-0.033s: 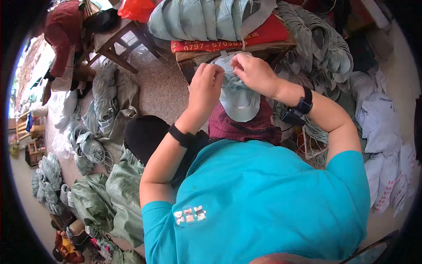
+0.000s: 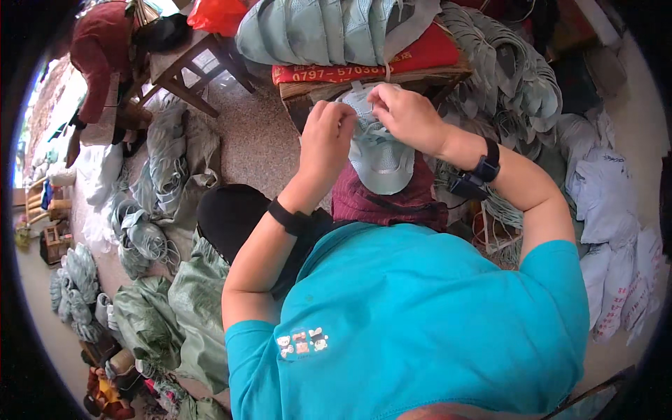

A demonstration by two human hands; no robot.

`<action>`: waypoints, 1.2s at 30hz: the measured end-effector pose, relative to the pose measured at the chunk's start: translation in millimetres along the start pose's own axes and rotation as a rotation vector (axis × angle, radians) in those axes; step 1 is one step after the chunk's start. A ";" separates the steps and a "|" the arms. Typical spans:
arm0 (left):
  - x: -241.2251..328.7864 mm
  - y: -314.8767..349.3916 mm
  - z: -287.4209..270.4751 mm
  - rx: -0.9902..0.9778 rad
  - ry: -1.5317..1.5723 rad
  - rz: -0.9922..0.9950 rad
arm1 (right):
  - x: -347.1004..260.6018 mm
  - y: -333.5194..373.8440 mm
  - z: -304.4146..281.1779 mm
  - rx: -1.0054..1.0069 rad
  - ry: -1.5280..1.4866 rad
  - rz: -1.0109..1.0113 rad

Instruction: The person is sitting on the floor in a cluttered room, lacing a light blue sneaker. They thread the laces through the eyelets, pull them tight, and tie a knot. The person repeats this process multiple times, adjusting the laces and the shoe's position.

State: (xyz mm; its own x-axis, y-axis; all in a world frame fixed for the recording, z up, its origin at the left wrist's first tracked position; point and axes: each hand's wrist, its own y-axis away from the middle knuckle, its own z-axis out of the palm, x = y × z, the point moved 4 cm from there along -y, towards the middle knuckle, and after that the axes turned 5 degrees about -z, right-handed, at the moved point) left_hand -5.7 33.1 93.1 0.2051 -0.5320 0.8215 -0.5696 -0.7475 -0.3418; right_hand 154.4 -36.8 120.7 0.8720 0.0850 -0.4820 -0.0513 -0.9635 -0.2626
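Observation:
A pale blue-green shoe upper [image 2: 383, 168] lies over the dark red cloth [image 2: 350, 199] at my lap, its rounded toe end nearest me and its far end against the low wooden table. My left hand [image 2: 326, 136] is at its left edge, thumb and fingers pinched together. Over its upper right side, my right hand [image 2: 406, 117] is closed too, with thumb and forefinger meeting near the eyelet area. What either pinch holds is too small or hidden to make out. A pale strip crosses the upper between the hands.
Stacked shoe uppers [image 2: 315, 35] lie on the table's red cover [image 2: 308, 73]. Bundles of uppers [image 2: 500, 70] hang at its right, beside white sacks [image 2: 605, 203]. At left are a wooden stool [image 2: 175, 66], green sacks [image 2: 196, 301] and more bundles [image 2: 164, 150]. Other people sit farther off.

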 end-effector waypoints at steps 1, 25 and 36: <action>-1.8 -0.4 -2.0 0.021 0.027 -0.012 | -5.2 -2.0 -2.1 0.002 0.018 -0.091; -37.3 30.5 -8.8 -0.072 0.590 -0.465 | -13.8 -43.1 13.9 -0.423 0.052 -0.220; -37.0 30.2 -2.9 -0.054 0.633 -0.464 | -26.6 -31.0 23.1 -0.324 0.333 -0.436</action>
State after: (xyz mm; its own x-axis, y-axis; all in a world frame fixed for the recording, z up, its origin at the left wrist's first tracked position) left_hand -32.8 31.3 53.7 -0.0515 0.1694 0.9842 -0.5781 -0.8086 0.1089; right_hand 121.6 -3.3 122.4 0.8866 0.4539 -0.0888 0.4473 -0.8904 -0.0850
